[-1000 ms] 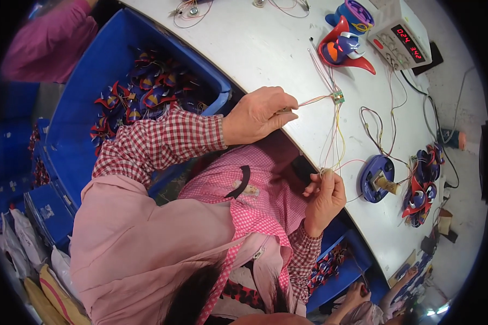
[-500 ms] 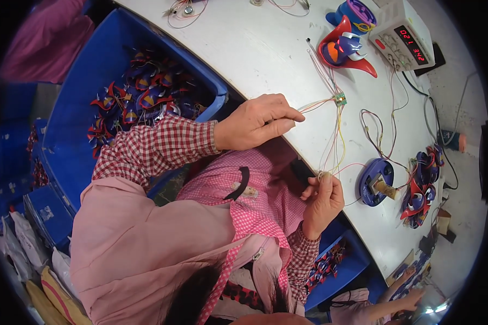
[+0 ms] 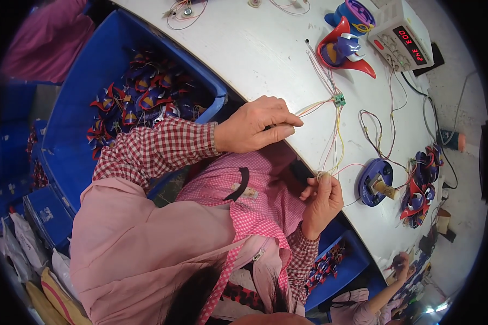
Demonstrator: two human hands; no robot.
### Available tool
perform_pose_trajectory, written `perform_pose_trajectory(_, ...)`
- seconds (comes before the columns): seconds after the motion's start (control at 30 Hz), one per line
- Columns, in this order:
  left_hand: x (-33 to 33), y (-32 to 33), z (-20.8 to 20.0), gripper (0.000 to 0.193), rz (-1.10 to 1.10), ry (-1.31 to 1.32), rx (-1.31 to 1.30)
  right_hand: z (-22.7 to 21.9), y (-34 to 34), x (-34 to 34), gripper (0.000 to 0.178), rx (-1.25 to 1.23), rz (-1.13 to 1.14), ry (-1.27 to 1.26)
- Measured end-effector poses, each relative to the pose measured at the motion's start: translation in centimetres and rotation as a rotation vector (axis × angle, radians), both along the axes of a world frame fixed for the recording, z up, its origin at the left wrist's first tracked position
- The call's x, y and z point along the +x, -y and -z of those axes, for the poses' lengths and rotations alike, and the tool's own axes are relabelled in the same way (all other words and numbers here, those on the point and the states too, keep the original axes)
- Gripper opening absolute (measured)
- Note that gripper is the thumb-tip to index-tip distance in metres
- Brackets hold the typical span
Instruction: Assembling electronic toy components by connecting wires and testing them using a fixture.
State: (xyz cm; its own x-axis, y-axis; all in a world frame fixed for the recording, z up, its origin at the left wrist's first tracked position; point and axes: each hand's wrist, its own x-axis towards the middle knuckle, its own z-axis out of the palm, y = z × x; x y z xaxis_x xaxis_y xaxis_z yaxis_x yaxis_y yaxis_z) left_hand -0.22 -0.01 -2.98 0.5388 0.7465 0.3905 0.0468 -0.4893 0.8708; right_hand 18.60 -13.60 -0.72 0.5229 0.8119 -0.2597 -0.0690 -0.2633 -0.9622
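Observation:
My left hand (image 3: 257, 124) is closed at the table's near edge, thumb and forefinger pinching the ends of thin wires. Those wires run to a small green circuit board (image 3: 339, 100) lying on the white table. Lower right, my right hand (image 3: 324, 201) pinches yellow, white and red wires (image 3: 339, 149) from the same board, beside a small pale round part at its fingertips. More wires lead from the board up to a purple toy figure (image 3: 339, 51) with a red collar and a dull orange panel. Exact wire ends are hidden by my fingers.
A white power supply (image 3: 401, 38) with red digits stands at the far right. Nearby are a purple round base (image 3: 375, 183) holding a yellowish spool and several finished-looking toys (image 3: 417, 195). A blue bin (image 3: 81, 103) of toys stands left. Another person's arm (image 3: 385, 295) shows lower right.
The toy's orange panel has gone from bright to dull, and the power supply's upper reading has changed. My hands have barely moved. The other person's arm at lower right has risen.

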Motion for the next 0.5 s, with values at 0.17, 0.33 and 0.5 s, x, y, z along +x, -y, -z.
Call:
perform_pose_trajectory(0.17, -0.1, -0.1, 0.1, 0.021, 0.028, -0.009, 0.002, 0.0, 0.1, 0.1, 0.022, 0.008, -0.001, -0.003)
perform_pose_trajectory(0.33, 0.0, -0.5, -1.7, 0.034, 0.031, -0.127, -0.011, -0.1, 0.2, 0.2, 0.022, 0.000, -0.003, -0.012)
perform_pose_trajectory(0.5, 2.2, -9.7, -4.8, 0.057, -0.368, -0.028, 0.419, 0.2, 0.6, 0.4, 0.022, 0.033, -0.039, -0.013)
